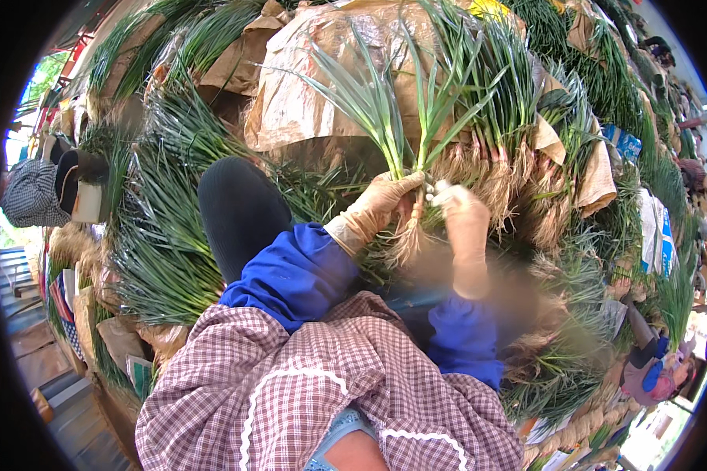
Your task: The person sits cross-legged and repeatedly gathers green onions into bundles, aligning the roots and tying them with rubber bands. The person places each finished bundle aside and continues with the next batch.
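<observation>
My left hand [380, 206], in a pale tan glove, grips a few bare-root plants [392, 138] by their lower stems. Their long strap-like green leaves fan upward, and pale fibrous roots [407, 238] hang below the fist. Close on the right is my right hand [466, 221], also gloved, blurred, with white coverings on its fingertips. Those fingertips are beside the stems; whether they pinch anything is unclear. Just beyond, a row of similar plants [495, 112] leans with roots towards me against a bulky bundle covered in brown paper [336, 88].
Piled green plants [165, 235] lie left of my bent knee [241, 206]. More loose plants with roots [548, 329] spread on the right. Brown paper wraps [598, 176] and a blue-and-white printed bag [654, 232] are further right. Another person [654, 371] sits at the far right edge.
</observation>
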### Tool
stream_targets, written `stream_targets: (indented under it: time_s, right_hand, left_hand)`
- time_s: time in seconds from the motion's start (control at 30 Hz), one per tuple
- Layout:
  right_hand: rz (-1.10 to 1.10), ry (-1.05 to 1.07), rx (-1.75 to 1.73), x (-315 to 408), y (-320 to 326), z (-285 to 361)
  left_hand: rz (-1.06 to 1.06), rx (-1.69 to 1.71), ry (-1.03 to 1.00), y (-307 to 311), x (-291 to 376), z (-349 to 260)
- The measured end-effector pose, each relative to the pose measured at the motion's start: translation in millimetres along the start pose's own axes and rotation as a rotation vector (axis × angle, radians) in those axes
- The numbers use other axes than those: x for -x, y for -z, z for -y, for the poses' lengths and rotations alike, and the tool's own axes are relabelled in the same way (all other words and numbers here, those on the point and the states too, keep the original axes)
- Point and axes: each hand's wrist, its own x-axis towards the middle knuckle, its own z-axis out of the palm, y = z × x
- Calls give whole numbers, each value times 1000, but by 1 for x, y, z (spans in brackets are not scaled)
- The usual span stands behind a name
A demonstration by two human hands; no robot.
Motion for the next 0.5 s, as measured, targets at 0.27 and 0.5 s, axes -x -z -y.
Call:
stream_targets:
  time_s: [0.27, 0.5]
  right_hand:
    - [-141, -224, -426, -13, -80, -11]
    - [-563, -441, -980, -20, -71, -29]
  left_hand:
    - [-164, 128, 80, 18, 18, 17]
    - [-190, 121, 20, 16, 50, 21]
